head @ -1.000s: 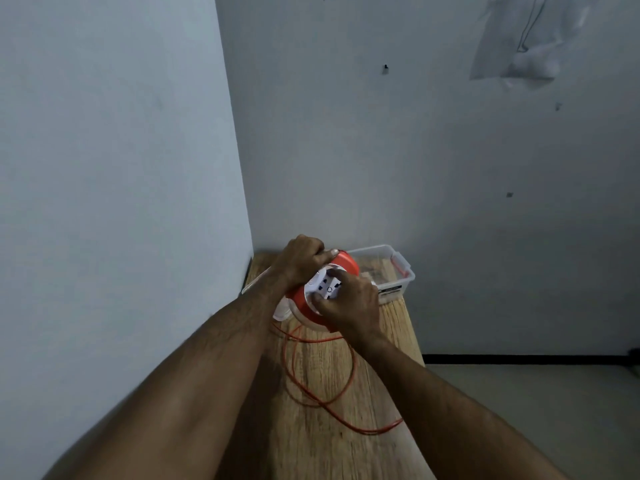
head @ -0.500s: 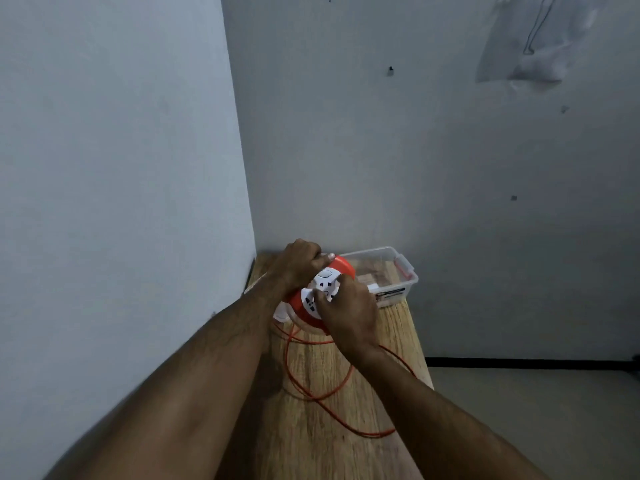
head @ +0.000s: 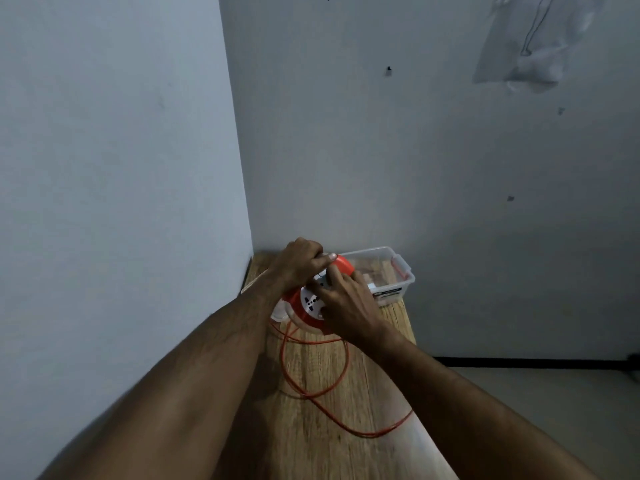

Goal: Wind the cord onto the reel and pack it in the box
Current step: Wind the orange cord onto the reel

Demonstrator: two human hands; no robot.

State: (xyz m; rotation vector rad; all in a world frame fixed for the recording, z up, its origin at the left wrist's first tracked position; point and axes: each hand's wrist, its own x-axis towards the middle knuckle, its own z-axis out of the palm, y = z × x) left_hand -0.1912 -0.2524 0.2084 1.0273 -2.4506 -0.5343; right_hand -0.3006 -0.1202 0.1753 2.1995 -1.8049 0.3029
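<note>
An orange and white cord reel (head: 309, 304) with sockets on its white face sits near the far end of the wooden table (head: 332, 441). My left hand (head: 300, 263) grips its far orange rim from above. My right hand (head: 348, 306) lies across the white face, fingers curled on a part near the top. Loose orange cord (head: 313, 393) runs from the reel in loops over the tabletop towards me. The clear plastic box (head: 403, 271) stands just behind the reel against the wall.
The narrow table fits into a corner, with walls on the left and behind. Its right edge drops to a grey floor (head: 554, 410). A clear plastic bag (head: 526, 43) hangs on the back wall, high up.
My right hand has turned on the reel's face and now sits higher on it. The loose cord loops have shifted on the table. My left hand stays on the rim.
</note>
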